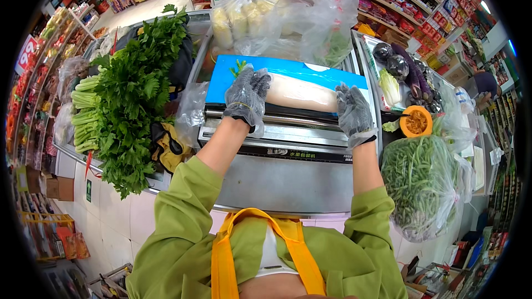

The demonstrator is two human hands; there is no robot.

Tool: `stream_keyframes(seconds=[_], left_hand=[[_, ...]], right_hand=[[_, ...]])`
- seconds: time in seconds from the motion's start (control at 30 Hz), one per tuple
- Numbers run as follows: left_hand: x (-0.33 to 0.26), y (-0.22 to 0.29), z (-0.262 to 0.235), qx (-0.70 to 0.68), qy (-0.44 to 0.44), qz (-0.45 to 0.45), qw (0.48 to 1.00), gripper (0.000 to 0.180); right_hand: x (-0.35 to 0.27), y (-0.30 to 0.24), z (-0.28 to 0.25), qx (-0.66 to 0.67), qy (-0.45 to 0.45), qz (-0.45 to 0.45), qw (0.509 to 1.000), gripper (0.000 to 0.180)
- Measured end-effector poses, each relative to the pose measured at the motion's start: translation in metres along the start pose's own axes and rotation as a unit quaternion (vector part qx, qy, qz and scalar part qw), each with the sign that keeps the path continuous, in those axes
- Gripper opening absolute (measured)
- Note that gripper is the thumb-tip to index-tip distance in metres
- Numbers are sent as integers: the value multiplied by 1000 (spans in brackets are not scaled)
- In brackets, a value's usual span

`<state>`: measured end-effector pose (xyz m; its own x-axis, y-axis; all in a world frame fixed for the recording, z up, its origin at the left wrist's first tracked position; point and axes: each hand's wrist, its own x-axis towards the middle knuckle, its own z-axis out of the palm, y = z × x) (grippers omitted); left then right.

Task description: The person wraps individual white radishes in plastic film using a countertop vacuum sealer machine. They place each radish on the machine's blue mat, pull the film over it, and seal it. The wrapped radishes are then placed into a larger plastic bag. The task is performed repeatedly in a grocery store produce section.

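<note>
A long white daikon radish [302, 93] lies crosswise on the blue top [288, 63] of a wrapping machine, and clear film seems to shine over it. My left hand [247, 95], in a clear glove over a dark grey one, is closed round its left end, where a bit of green leaf pokes out. Round the radish's right end my right hand [355, 112], gloved the same way, is closed too. Just below the radish runs the machine's metal roller [277, 117]. A bare steel plate [282, 185] forms the machine's front.
Celery bunches [138, 88] are piled on the left, beside a yellow and black bag [169, 147]. Bagged pale vegetables [244, 19] stand behind the machine. To the right are eggplants [415, 75], a cut pumpkin [417, 121] and a large bag of green beans [421, 180].
</note>
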<state>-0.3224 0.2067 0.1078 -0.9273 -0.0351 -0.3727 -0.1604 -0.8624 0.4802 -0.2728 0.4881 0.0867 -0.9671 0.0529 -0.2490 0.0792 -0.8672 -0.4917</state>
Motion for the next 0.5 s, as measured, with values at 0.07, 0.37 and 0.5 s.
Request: stream_keyframes(seconds=[0.07, 0.37, 0.5], left_hand=[[-5, -2, 5, 22, 7, -3, 1000, 29], [-22, 18, 0, 827, -226, 381, 345, 45], [-12, 22, 3, 863, -242, 402, 188, 65]], right_hand=[[3, -2, -1, -8, 15, -6, 1000, 28], [-10, 12, 22, -198, 59, -69, 976, 39], [-20, 14, 40, -357, 78, -93, 926, 40]])
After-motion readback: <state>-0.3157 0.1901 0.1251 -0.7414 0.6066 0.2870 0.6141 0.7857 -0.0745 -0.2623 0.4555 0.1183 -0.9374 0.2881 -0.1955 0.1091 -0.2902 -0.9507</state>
